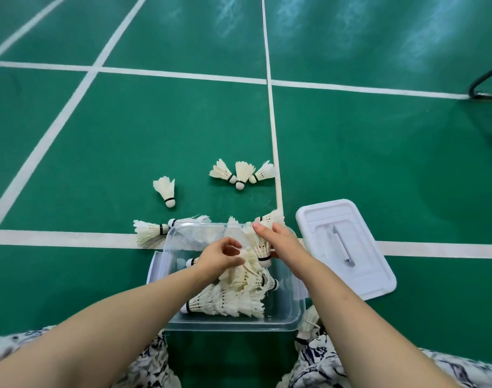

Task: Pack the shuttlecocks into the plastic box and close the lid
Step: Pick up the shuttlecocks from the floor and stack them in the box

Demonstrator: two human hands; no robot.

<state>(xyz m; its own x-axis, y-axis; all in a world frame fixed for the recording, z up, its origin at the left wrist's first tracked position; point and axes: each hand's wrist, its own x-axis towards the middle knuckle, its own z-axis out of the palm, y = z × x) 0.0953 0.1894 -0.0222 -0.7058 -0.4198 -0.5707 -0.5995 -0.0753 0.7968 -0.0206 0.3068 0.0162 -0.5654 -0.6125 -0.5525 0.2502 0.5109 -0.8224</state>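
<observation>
Bright, even overhead light fills the view, leaving pale smeared glare on the far green court floor [351, 23] and only faint soft shadows beside the loose shuttlecocks [240, 175], while wide-angle distortion bows the white court lines [57, 237] toward the edges.

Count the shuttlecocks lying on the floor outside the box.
6 shuttlecocks plainly: one alone, three clustered by the white line, two at the box's far-left corner. Others may lie part-hidden behind the box's far wall and by its near-right corner.
</observation>
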